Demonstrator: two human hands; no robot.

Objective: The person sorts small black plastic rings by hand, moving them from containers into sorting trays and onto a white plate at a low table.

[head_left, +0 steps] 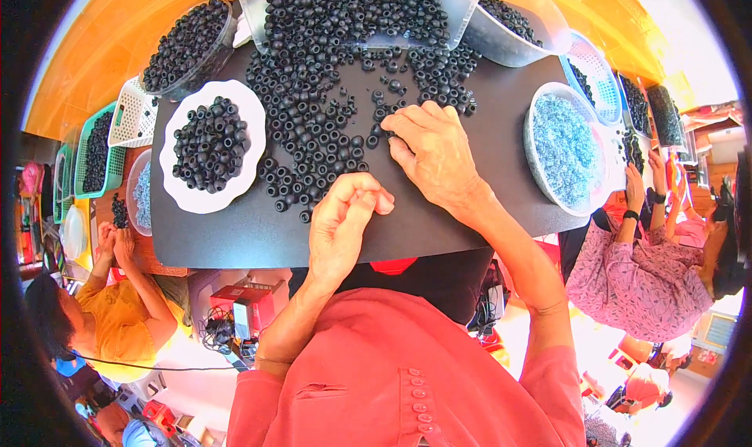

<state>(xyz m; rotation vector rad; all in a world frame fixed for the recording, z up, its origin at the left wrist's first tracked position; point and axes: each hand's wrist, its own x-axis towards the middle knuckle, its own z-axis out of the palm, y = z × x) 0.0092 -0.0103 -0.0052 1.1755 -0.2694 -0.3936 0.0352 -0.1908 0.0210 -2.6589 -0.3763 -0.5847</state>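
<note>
Small black rounded pieces with a hole through them, like beads (313, 126), lie scattered over the dark table (235, 232). My left hand (342, 226) hovers by the near edge of this spread, its fingers curled in against the thumb. Whatever those fingers may hold is hidden. My right hand (435, 153) reaches farther forward, knuckles up, with bent fingertips beside a few loose pieces at the right of the spread. Its thumb and fingers are drawn together, and I cannot see what is between them. Left of the spread, a white scalloped plate (174, 182) carries a heap of the same pieces.
A clear bin (470, 12) full of black pieces tips out at the back. Filled bowls stand at both sides, one (536, 145) with pale blue bits. Baskets (121, 159) sit at left. People work at the left (129, 322) and right (627, 279).
</note>
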